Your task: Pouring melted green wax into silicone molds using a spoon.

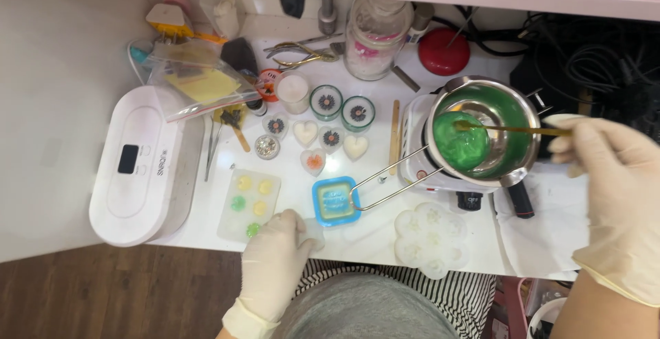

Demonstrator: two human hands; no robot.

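- The right hand [612, 188], in a pale glove, is pinched shut on the end of a thin wooden stir stick [512, 130], which runs leftward from the fingers into a small steel melting pot [485, 129].
- The stick's far tip lies in the green melted wax [459, 141] pooled on the pot's left side; green film coats the inner wall above it.
- The pot sits on a small white hot plate [419, 163], just left of the right hand, and its wire handle [385, 182] reaches down-left toward the left hand.
- The left hand [275, 263], also gloved, rests near the table's front edge with fingers loosely curled on a small clear piece; whether it grips that piece cannot be told.
- Just right of the left hand's fingertips sits a blue square silicone mould [335, 201], touched by the end of the wire handle.
- Just above the left hand lies a clear mould tray [249, 205] with yellow and green dots of wax.
- Between the two hands, near the table edge, lies a clear flower-shaped mould [430, 236].
- Farther beyond the left hand stand heart-shaped candles [306, 133] and two round tins [342, 105] with flower tops.
- Well left of the left hand sits a white lidded device [141, 167].
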